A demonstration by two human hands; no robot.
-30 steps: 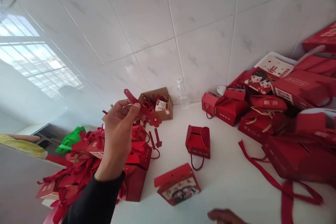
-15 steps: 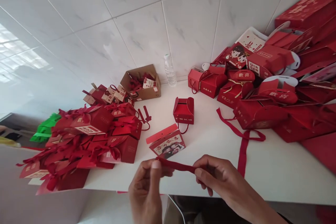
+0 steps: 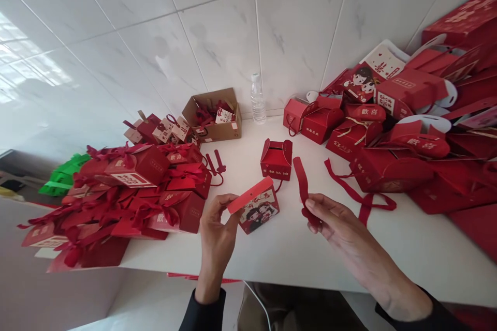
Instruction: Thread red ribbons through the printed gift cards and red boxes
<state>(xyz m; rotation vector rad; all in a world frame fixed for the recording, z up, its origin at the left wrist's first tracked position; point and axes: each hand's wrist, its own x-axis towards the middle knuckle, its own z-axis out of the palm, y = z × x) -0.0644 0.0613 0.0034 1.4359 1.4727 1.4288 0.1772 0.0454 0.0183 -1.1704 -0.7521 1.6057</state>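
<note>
My left hand [image 3: 218, 225] grips the left edge of a small red gift box [image 3: 259, 210] printed with a cartoon couple. The box leans at an angle on the table, its plain red top flap [image 3: 251, 195] facing up. Pinched between the thumb and fingers of my right hand [image 3: 330, 217] is a short red ribbon [image 3: 301, 178], one end standing up above the thumb. Just behind the printed box, a closed red gift box [image 3: 277, 159] with a slotted top stands upright.
Red boxes with bows [image 3: 155, 191] are piled at left. A cardboard carton [image 3: 221, 132] and a plastic bottle [image 3: 258, 101] stand by the tiled wall. More red boxes [image 3: 388, 165] crowd the right, with a loose ribbon [image 3: 366, 207] before them. Two red strips [image 3: 213, 162] lie near the carton.
My left hand has let go of the ribbon and taken hold of the printed gift box. My right hand has moved up and right with the ribbon.
</note>
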